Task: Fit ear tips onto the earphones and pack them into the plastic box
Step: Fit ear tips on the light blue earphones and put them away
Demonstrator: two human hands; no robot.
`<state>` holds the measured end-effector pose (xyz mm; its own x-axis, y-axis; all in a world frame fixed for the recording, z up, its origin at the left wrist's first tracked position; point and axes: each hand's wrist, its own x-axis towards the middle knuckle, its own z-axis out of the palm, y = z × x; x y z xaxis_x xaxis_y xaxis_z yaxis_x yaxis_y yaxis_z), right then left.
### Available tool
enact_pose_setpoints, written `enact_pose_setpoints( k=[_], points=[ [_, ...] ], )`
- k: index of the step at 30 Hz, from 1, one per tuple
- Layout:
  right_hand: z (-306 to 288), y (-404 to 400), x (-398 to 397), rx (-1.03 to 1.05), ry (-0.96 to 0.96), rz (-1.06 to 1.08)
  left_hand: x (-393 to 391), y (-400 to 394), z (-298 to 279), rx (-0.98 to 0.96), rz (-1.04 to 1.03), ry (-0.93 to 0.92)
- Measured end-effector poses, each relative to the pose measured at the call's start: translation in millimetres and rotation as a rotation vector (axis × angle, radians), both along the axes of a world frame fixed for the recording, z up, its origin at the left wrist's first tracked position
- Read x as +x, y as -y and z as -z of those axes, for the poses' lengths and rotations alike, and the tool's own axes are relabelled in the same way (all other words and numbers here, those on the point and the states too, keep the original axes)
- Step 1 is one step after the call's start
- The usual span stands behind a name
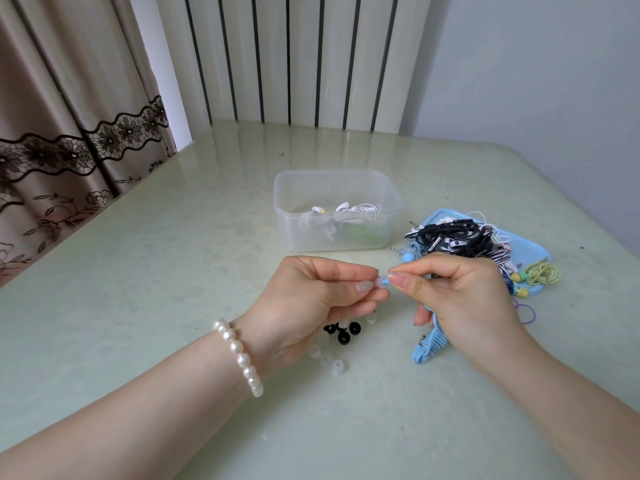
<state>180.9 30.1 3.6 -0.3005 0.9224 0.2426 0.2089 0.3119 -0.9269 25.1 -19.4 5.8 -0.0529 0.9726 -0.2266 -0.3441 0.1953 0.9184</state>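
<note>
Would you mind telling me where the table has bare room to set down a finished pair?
Bare: left of the clear plastic box, toward the curtain, and the near edge before both forearms. Crowded: the blue tray with tangled earphones, and loose black and clear ear tips under the hands.

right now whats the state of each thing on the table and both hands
plastic box: open, no lid, holds bundled white earphones
left hand: pinches clear ear tip
right hand: grips blue earphone, cable coiled
loose ear tips: black and clear, scattered under the hands
blue tray: piled with tangled earphones
</note>
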Motion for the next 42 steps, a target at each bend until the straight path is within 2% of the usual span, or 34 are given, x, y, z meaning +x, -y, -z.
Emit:
enact_pose_setpoints(
  k=[15,22,24,30,39,42],
  points=[
    [4.8,-1.5,-1.7,0.022,0.018,0.036,2.4,2.0,-1.5,-0.004,0.004,-0.001],
    [3.9,1.7,-4.2,0.107,-0.011,0.095,4.5,4.3,-4.7,-0.008,0.048,0.082],
    [2.3,-0.1,-2.6,0.069,-0.045,0.096,4.7,4.3,-5.8,0.006,0.045,0.095],
    [-4.7,-1.3,0.9,-0.228,-0.2,-0.006,-1.5,0.3,-3.6,0.046,-0.015,0.065],
    [-4.6,5.5,-2.8,-0.257,-0.206,-0.147,2.3,-0.6,1.2,0.09,0.035,0.036],
    [-9.5,4.5,0.2,-0.238,-0.15,-0.176,-0.5,-2.9,1.7,0.075,-0.001,0.069]
  ],
)
